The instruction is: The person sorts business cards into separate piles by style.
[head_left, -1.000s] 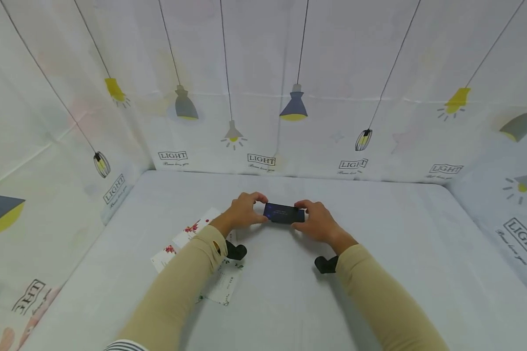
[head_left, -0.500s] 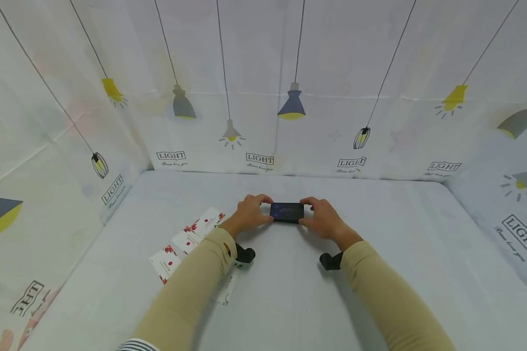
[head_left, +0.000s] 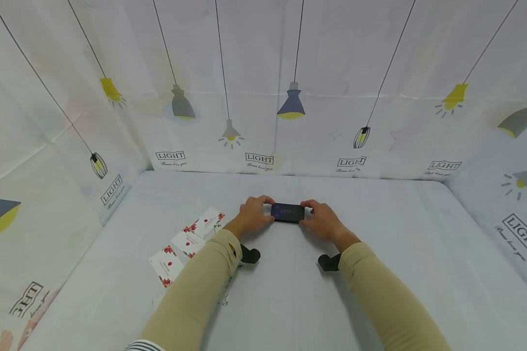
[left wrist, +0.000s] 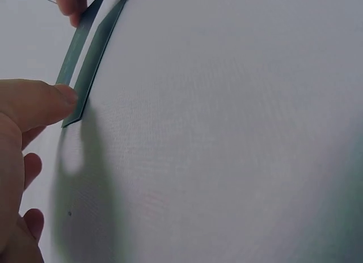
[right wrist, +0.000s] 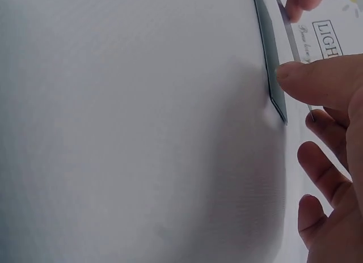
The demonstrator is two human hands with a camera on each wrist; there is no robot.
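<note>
A flat, dark, card-sized box (head_left: 287, 213) with faint print and a bluish left end lies crosswise between my hands in the head view. My left hand (head_left: 253, 214) pinches its left end between thumb and fingers; my right hand (head_left: 319, 220) pinches the right end the same way. In the left wrist view the box (left wrist: 93, 67) shows two dark long strips with a white band between them. My left thumb (left wrist: 45, 103) presses on its near end. Close above the white tabletop, the box (right wrist: 269, 59) also meets my right thumb (right wrist: 317, 80) in the right wrist view.
Several white cards with red flowers (head_left: 166, 265) lie left of my left forearm, partly hidden by the sleeve (head_left: 193, 287). Black wrist mounts (head_left: 329, 262) jut inward below both hands. A lamp-printed curtain (head_left: 254, 73) stands behind the white table (head_left: 399, 253).
The box has shifted slightly right and its two offset parts now line up into one rectangle. My left hand has moved right with it, uncovering more of the red-flowered cards.
</note>
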